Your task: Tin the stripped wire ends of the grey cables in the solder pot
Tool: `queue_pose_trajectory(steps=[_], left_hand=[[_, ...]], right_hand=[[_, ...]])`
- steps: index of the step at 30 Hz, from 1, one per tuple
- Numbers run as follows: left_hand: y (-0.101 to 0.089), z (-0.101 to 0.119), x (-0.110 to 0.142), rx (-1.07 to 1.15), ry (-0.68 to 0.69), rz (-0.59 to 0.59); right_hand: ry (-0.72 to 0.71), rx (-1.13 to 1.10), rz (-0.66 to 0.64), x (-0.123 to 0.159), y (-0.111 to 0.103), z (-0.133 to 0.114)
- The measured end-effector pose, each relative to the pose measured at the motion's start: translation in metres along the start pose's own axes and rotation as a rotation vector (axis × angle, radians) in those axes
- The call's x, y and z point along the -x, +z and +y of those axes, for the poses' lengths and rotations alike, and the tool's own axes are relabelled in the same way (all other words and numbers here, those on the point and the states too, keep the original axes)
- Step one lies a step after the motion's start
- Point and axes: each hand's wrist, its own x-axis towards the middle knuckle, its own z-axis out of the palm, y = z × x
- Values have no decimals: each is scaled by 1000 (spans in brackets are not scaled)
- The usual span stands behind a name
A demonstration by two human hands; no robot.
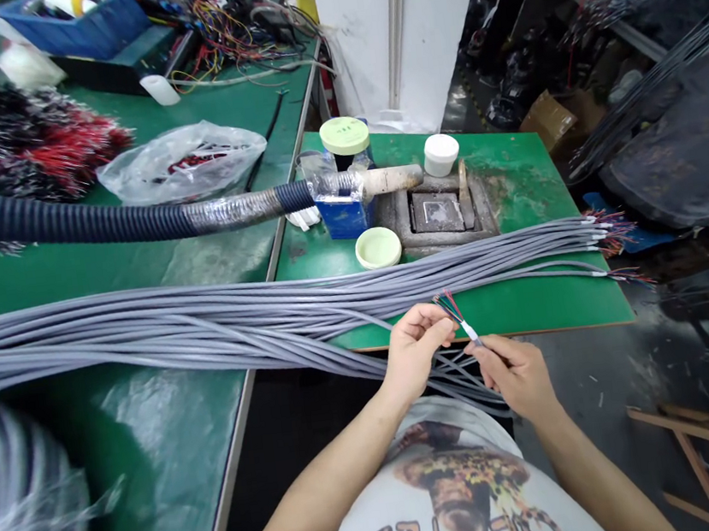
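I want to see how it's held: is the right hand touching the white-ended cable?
Touching. The head view shows the right hand pinching the white-ended cable between its fingers.

Ahead of the hands: grey cables (206, 318) lie across the green table (495, 308) in a long, low bundle, blocking any straight reach forward.
Between the hands: a cable end (461, 323) bridges the narrow gap from the left hand (413, 353) to the right hand (516, 375).
Right side: open room over the floor (605, 407) as far as a wooden frame (706, 450).
Left side: a dark gap (297, 428) separates the hands from a second table (155, 428).
Far side: a black hose (64, 217), blue box (339, 220), and metal pot (438, 212) stand in the way, with green tabletop free to the pot's right.
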Motion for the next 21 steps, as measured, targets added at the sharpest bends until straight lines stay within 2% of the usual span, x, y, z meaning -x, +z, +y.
queue_pose_trajectory(steps=[7, 10, 12, 14, 15, 19, 21], left_hand=[[3, 6, 1, -202, 71, 90], [4, 9, 6, -415, 306, 141], [4, 11, 8, -579, 516, 111], [5, 12, 9, -643, 589, 55], [5, 12, 9, -609, 552, 49], [4, 8, 5, -234, 217, 115], [3, 6, 3, -113, 133, 123]], right_hand=[[-11, 24, 1, 0, 2, -3], [-4, 13, -14, -1, 4, -6], [-11, 19, -31, -2, 4, -7], [-20, 20, -26, -2, 3, -8], [-24, 16, -15, -1, 3, -7], [-37, 26, 9, 0, 2, -6], [-51, 62, 2, 0, 3, -7]])
